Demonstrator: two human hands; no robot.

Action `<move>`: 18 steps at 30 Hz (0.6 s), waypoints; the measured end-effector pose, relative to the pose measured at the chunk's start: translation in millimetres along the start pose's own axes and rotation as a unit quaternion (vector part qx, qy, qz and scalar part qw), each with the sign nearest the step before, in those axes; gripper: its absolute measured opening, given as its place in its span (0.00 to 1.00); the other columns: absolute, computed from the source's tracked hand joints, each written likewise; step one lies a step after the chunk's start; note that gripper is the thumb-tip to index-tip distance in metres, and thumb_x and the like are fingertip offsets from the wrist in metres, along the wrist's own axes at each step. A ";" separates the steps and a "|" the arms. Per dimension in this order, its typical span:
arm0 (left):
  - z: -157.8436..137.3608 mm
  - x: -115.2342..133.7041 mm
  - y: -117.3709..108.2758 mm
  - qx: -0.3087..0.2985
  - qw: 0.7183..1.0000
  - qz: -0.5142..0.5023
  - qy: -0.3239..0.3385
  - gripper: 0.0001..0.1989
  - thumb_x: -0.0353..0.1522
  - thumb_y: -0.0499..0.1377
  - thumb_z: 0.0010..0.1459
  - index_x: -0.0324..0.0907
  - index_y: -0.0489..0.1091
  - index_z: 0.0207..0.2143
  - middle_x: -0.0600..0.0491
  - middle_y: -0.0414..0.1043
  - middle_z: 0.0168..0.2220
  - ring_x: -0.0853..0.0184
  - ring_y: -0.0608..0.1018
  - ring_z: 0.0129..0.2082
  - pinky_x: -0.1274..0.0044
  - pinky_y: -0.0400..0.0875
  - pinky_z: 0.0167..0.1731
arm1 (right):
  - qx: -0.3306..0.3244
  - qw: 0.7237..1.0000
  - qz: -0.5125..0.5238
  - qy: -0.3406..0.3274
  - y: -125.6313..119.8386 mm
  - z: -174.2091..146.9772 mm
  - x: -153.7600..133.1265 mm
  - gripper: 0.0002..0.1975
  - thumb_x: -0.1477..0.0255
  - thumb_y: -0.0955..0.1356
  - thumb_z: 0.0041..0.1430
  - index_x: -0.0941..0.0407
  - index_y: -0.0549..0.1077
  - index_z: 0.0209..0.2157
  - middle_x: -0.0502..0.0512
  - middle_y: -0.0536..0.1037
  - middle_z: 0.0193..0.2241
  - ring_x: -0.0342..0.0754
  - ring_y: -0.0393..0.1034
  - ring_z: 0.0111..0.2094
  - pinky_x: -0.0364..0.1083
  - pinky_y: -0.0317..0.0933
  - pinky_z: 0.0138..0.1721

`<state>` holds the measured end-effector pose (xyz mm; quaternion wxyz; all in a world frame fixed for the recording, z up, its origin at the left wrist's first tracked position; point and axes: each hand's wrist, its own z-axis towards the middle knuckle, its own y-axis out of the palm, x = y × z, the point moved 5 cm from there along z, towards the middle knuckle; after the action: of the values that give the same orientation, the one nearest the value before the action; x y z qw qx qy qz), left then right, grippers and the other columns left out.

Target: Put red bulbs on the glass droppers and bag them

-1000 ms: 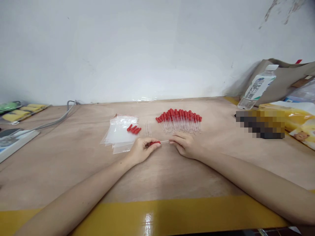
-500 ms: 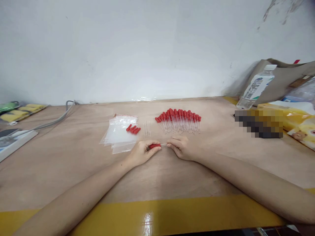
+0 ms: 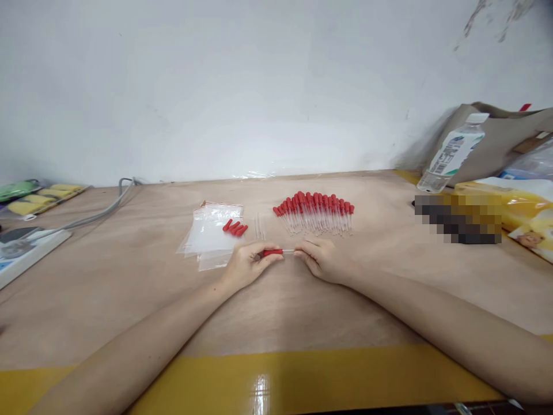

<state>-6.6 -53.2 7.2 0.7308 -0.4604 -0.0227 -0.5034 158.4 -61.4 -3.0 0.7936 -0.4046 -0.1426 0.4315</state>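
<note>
Between my hands, low over the table, lies a dropper made of a red rubber bulb [image 3: 273,252] and a thin clear glass tube [image 3: 288,251]. My left hand [image 3: 250,262] pinches the bulb between thumb and fingers. The tube's far end is in the closed fingertips of my right hand [image 3: 317,258], which hide its tip. Just beyond lie a few loose glass tubes [image 3: 260,226]. Loose red bulbs [image 3: 235,229] rest on clear zip bags [image 3: 207,230]. A fanned row of red-topped droppers [image 3: 317,210] lies behind my right hand.
At the right, a water bottle [image 3: 453,153] leans against a grey-brown bag [image 3: 501,138], near yellow packages [image 3: 518,196] and a blurred-out dark item [image 3: 458,219]. On the left are a grey cable [image 3: 103,213], a white box [image 3: 34,253] and a yellow pack [image 3: 47,196]. Yellow tape [image 3: 224,380] lines the front edge.
Both hands keep their grip on the dropper, with only slight finger movement; more of the bulb's side shows. The whole view has shifted slightly.
</note>
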 end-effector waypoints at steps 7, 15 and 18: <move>-1.0 7.4 0.1 -0.024 0.994 0.039 0.101 0.09 0.33 0.56 0.56 0.42 0.74 0.39 0.51 0.74 0.27 0.71 0.74 0.24 0.80 0.68 0.26 | -0.014 1.000 0.015 -0.008 1.8 -0.6 0.1 0.13 0.71 0.57 0.62 0.59 0.70 0.34 0.54 0.72 0.24 0.43 0.63 0.25 0.42 0.55 0.25; -4.1 7.4 -2.8 0.027 0.990 0.030 0.133 0.07 0.31 0.60 0.53 0.42 0.73 0.37 0.53 0.76 0.32 0.73 0.76 0.26 0.82 0.71 0.27 | -0.040 0.996 0.078 0.023 -2.6 2.2 -0.4 0.12 0.71 0.58 0.62 0.58 0.70 0.34 0.54 0.74 0.27 0.43 0.66 0.28 0.42 0.58 0.29; -4.0 8.0 0.7 -0.016 0.986 0.055 0.155 0.12 0.30 0.57 0.56 0.42 0.70 0.44 0.53 0.74 0.31 0.73 0.75 0.27 0.82 0.70 0.28 | -0.056 0.995 0.083 0.030 -1.8 1.7 -0.2 0.13 0.70 0.57 0.62 0.57 0.70 0.32 0.54 0.73 0.26 0.44 0.65 0.27 0.42 0.58 0.29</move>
<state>-3.8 -61.6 8.4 0.7447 -0.3885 0.1244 -0.5282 158.3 -61.2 -0.6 0.7352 -0.4720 -0.1085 0.4743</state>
